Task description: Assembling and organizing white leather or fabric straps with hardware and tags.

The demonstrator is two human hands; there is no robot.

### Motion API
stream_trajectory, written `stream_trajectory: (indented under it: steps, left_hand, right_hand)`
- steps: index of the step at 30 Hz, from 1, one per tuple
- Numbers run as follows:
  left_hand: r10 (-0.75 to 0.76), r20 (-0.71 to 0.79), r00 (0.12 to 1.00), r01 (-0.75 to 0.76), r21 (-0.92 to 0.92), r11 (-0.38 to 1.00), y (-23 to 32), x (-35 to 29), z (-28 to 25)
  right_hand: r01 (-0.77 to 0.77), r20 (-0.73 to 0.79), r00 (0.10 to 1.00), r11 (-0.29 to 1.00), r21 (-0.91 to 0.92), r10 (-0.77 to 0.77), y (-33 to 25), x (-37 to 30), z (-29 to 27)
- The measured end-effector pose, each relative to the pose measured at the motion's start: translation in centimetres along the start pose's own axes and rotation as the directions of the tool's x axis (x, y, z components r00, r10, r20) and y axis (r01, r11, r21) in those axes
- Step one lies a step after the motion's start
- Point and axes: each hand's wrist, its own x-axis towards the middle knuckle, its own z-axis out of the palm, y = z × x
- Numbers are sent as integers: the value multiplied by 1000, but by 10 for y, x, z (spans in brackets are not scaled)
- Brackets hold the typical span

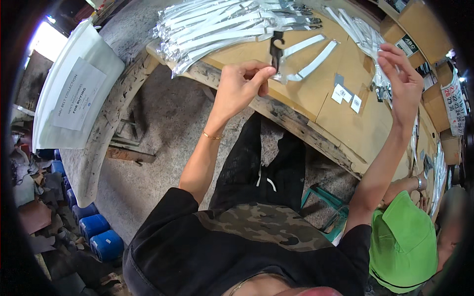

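Between the thumb and fingers of my left hand (249,81) is a black plastic hook hanger (277,52), its hook pointing up. Clear plastic wrap shows at its lower end. Just beyond it, two white straps (313,61) in clear plastic lie on the cardboard-covered table (237,54); whether they join the hanger I cannot tell. My right hand (402,71) is raised over the table's right part with its fingers apart and nothing visible in them. Behind it lies a bundle of wrapped white straps (360,37) with black hangers. Small white tags (341,93) rest on the cardboard between my hands.
A large pile of plastic-wrapped white belts (217,32) covers the table's far left. White sacking with a paper sign (79,93) stands at left, above blue containers (106,244). A person in a green cap (405,241) sits at right, near a green stool (328,209). Cardboard boxes (424,24) are stacked far right.
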Motion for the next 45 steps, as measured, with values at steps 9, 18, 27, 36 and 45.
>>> stream_trajectory:
  steps: [9, 18, 27, 36, 45]
  left_hand:
    - [90, 186, 978, -105, 71, 992, 21, 32, 24]
    - [405, 142, 903, -426, 178, 887, 30, 52, 21]
    - [591, -244, 769, -546, 232, 805, 32, 50, 82]
    - [617, -100, 781, -403, 674, 620, -15, 29, 80]
    - [541, -394, 743, -475, 259, 841, 42, 62, 95]
  right_hand:
    - [-129, 494, 858, 990, -57, 140, -41, 49, 63]
    - [-112, 359, 924, 991, -78, 133, -82, 63, 73]
    - [161, 92, 987, 903, -398, -135, -139, 52, 90]
    - [93, 23, 996, 930, -355, -91, -123, 68, 78]
    - [11, 1, 1000, 966, -257, -11, -142, 72, 92]
